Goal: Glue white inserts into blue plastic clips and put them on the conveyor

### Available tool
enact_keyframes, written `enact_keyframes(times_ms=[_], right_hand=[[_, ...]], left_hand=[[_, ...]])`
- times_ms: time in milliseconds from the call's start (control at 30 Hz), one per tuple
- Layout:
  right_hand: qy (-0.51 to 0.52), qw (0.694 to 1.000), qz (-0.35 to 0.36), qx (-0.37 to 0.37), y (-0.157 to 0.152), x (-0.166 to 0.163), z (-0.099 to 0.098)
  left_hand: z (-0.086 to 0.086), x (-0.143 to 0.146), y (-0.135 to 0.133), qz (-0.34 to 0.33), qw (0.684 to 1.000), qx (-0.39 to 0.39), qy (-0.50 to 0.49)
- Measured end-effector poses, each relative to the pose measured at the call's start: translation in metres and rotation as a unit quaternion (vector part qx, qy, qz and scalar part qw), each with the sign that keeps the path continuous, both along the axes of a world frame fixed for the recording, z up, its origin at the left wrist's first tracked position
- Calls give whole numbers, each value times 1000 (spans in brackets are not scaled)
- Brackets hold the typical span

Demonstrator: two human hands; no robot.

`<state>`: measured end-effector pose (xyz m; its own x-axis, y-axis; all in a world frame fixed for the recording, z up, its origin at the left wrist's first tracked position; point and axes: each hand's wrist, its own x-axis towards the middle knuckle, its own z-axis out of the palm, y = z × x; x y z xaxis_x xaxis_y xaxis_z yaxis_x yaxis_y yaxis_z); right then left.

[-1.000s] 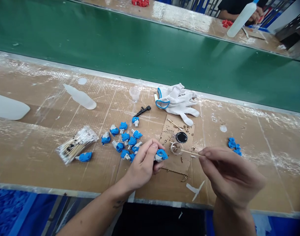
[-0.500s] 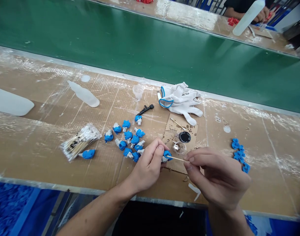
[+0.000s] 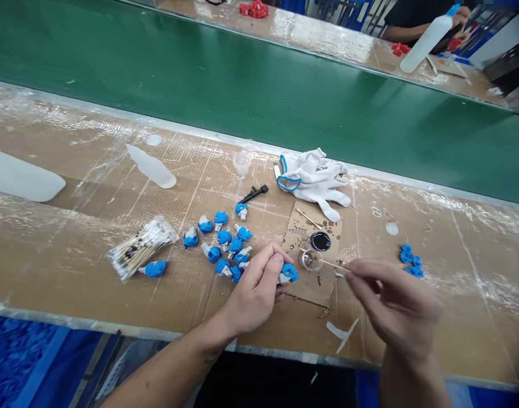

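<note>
Brightly and evenly lit from overhead. White glare across the taped desk [image 3: 72, 187]. Only faint, soft shadows. Motion-blurred at the right grip [image 3: 395, 309]. Bowed toward the edges, corners slightly soft.

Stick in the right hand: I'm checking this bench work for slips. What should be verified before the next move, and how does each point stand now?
1. Stick pinched in the right hand: ok, held at the fingertips.
2. Blue part gripped by the left hand: ok, thumb and fingers close on it.
3. Stick tip at the clear cup: ok, it reaches the rim.
4. Liquid on the tip: cannot tell, too small.
5. Clear cup and black cup upright on the cardboard: ok.
6. Stick apart from the blue part: ok, a gap shows between them.
</note>
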<state>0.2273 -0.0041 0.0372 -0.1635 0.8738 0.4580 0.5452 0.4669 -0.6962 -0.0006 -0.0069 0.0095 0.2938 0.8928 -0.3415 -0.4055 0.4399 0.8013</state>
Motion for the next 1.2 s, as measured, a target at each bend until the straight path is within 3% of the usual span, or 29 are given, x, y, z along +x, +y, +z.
enact_keyframes(times_ms=[133, 233, 267, 333, 400, 467, 567, 733, 900, 1000, 1067, 1133, 1200], right_hand=[[-98, 992, 81, -23, 4, -13, -9], [-89, 991, 75, -70, -3, 8, -5], [-67, 995, 36, -71, -7, 25, -4], [-29, 992, -123, -28, -14, 69, -2], [-68, 948, -311, 14, -16, 115, -2], [-171, 916, -359, -48, -10, 149, -7], [-229, 918, -297, -126, 10, 166, -18], [-223, 928, -256, -157, 29, 154, -29], [-188, 933, -280, -127, 19, 151, -27], [-125, 948, -284, -69, 1, 123, -14], [-47, 972, -229, -29, -13, 88, -1], [15, 993, -110, -34, -25, 48, 11], [71, 995, 17, -73, -32, 10, 19]], left_hand=[[0, -1, 1, 11, 999, -16, -28], [3, -3, 1, 49, 997, -44, -27], [5, -4, 0, 59, 996, -56, -31], [10, -6, 0, 71, 994, -72, -48], [15, -8, 0, 70, 992, -73, -72], [19, -9, -1, 66, 992, -67, -88], [19, -9, -1, 63, 992, -68, -81], [16, -10, 0, 59, 995, -63, -57], [13, -12, 0, 52, 996, -44, -63], [9, -12, -1, 42, 997, -18, -63], [5, -12, -2, 16, 998, 21, -63], [2, -13, -1, -16, 995, 70, -67], [0, -13, 0, -36, 991, 108, -67]])
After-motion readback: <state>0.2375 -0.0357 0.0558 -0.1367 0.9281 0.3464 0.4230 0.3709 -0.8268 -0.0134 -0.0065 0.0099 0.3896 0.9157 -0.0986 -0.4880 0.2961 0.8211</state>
